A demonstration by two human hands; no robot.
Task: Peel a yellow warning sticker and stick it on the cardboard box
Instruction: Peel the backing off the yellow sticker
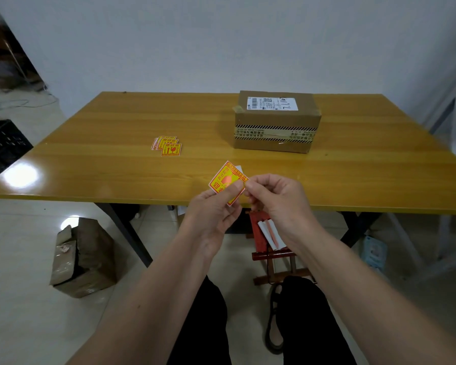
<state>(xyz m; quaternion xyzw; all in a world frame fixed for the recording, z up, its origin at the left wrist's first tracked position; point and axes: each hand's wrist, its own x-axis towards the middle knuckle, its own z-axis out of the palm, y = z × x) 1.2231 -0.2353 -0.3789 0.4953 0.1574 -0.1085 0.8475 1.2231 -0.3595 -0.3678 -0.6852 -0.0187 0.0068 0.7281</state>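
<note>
hands met above near desk (95, 164) edge: left hand (216, 206) pinched yellow warning sticker (225, 181) under thumb, right hand (277, 198) fingertips closed on its right corner. cardboard box (277, 127) sat farther back on desk, spare sticker pile (167, 146) left of it.

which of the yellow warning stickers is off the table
The yellow and red warning sticker pinched between the left hand and right hand; the small pile of yellow warning stickers lies flat on the wooden table.

sticker (225, 180): lower half hidden by thumb | box label (272, 104): print too small
</note>
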